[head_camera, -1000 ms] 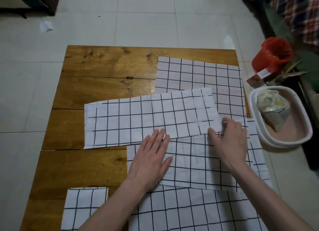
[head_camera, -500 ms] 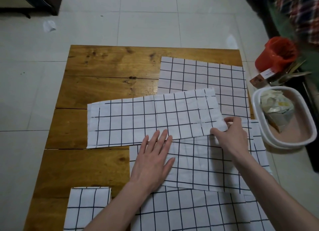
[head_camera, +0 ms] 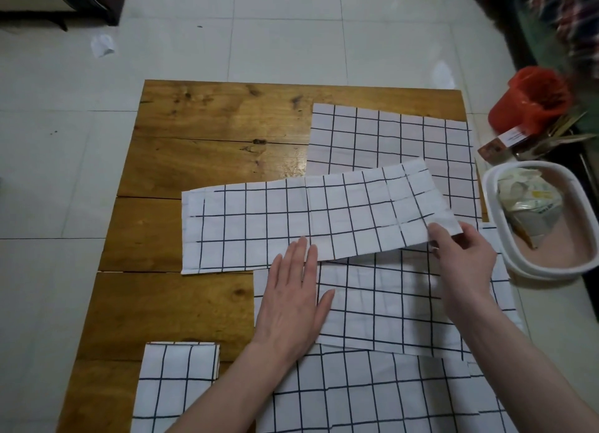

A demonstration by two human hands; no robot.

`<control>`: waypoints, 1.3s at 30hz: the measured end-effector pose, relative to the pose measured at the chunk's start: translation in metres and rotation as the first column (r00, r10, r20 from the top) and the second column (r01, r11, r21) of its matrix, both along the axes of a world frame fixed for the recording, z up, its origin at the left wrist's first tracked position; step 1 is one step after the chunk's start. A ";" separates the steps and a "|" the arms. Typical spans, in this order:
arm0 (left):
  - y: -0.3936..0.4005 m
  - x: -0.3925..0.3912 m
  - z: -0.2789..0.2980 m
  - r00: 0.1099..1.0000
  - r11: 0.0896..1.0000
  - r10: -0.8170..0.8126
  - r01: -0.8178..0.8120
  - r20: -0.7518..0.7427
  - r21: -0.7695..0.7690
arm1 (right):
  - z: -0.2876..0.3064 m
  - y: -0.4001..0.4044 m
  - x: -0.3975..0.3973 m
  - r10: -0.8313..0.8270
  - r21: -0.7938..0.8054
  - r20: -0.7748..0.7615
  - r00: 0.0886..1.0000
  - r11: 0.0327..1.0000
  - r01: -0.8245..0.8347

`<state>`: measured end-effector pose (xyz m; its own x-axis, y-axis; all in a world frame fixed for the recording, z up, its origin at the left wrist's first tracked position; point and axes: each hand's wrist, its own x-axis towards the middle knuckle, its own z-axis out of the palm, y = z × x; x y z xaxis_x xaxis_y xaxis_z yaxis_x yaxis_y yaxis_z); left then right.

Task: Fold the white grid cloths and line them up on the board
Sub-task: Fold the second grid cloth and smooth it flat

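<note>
The long folded strip [head_camera: 291, 225] of white grid cloth is laid across the middle of the board [head_camera: 201, 134], its long axis running left to right, tilted a little upward toward the right. Its right end is lifted slightly and is pinched between thumb and fingers of the right hand [head_camera: 460, 254], so nearly the whole strip stretches away leftward from that grip. The near edge, about midway along, is pressed flat by the straight fingers of the left hand [head_camera: 291, 296], which looks placed as the hinge for the fold. A fold of the right end over toward the left is judged the likely move, and bare wood is open around the strip's left end and beyond it. A flat cloth [head_camera: 389, 134] lies under the strip at the far right corner, more cloths [head_camera: 382, 306] are spread beneath both hands, and one folded cloth [head_camera: 178, 374] is parked at the near left. Just off the board's right edge, a white tub [head_camera: 499, 238] sits close to the right hand.
</note>
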<state>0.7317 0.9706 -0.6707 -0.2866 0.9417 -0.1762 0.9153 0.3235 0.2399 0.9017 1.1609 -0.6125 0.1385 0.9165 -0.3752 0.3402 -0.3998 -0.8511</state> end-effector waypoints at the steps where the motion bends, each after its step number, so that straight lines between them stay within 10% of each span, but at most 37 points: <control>1: -0.002 -0.001 -0.001 1.000 1.000 -0.005 0.005 -0.003 -0.005 | 0.004 -0.001 0.001 0.001 0.018 -0.004 1.000 1.000 -0.001; 9: -0.003 0.004 -0.003 0.997 0.997 -0.070 0.069 -0.041 -0.027 | 0.039 -0.033 -0.026 0.070 0.166 -0.166 0.984 0.985 -0.042; 24: -0.064 -0.102 0.016 0.959 0.959 0.283 -0.283 -0.026 0.003 | 0.035 -0.119 -0.146 0.508 0.610 0.174 0.844 0.617 -0.497; 39: -0.082 -0.129 0.018 0.921 0.910 0.335 -0.371 0.201 0.185 | -0.048 -0.161 -0.213 0.666 0.361 0.550 0.503 0.354 -0.863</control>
<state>0.6023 0.8889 -0.6528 -0.5923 0.8040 -0.0529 0.6935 0.5421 0.4746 0.6882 1.0000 -0.6601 -0.7381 0.6630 0.1246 0.4775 0.6440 -0.5978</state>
